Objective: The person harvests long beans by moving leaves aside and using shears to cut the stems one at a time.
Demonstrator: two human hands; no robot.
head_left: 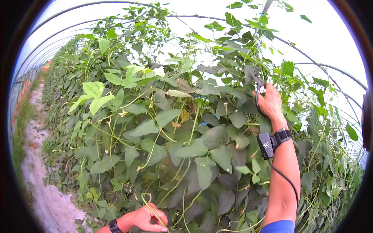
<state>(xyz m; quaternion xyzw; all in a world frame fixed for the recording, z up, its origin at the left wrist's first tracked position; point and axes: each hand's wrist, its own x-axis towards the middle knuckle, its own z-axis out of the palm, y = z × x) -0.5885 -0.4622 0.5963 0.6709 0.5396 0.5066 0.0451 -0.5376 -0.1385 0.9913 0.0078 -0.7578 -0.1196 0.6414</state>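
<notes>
My right hand (271, 101) is raised at the upper right among the leaves, its fingers closed around the black handles of a pair of scissors (258, 97). The blades point up into the foliage, and whether they touch a stem is hard to see. Low in the view, my left hand (147, 218) pinches a long green bean (149, 202), which curves up over the fingers in a loop. More long thin beans (192, 202) hang just right of that hand. Broad-leaved climbing bean plants (165, 116) surround both hands.
A dirt path (37, 159) runs along the left side of the plant row. Metal hoops (307, 56) of a plastic tunnel arch overhead. A black device (265, 146) with a cable is strapped at my right wrist; a dark band (114, 226) circles the left.
</notes>
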